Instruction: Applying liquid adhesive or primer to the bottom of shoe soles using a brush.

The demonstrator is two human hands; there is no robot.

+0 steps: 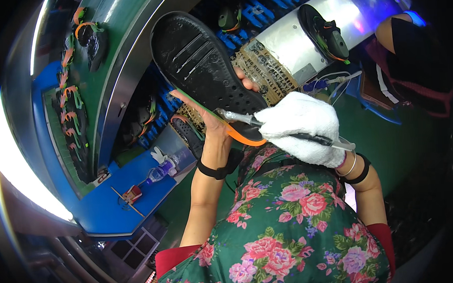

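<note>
My left hand [213, 123] supports a large black sandal sole [193, 58] from below, its fingertips curling over the far right edge. The sole is tilted and shows grooves, small holes and a shiny, wet-looking surface. An orange and green band [246, 137] runs along its near edge. My right hand [300, 124], in a white knitted glove, is closed round a brush [243, 117] with a metal neck and a dark handle. The brush's tip touches or hovers just over the sole's edge near my left palm; which of the two I cannot tell.
Behind the sole runs a metal conveyor [332, 28] with blue parts, a worn cardboard piece [269, 72] and another sandal [325, 33]. At left, several sandals [71, 117] line a green surface. A blue table [124, 210] holds a bottle [160, 171]. Another person [408, 50] is at right.
</note>
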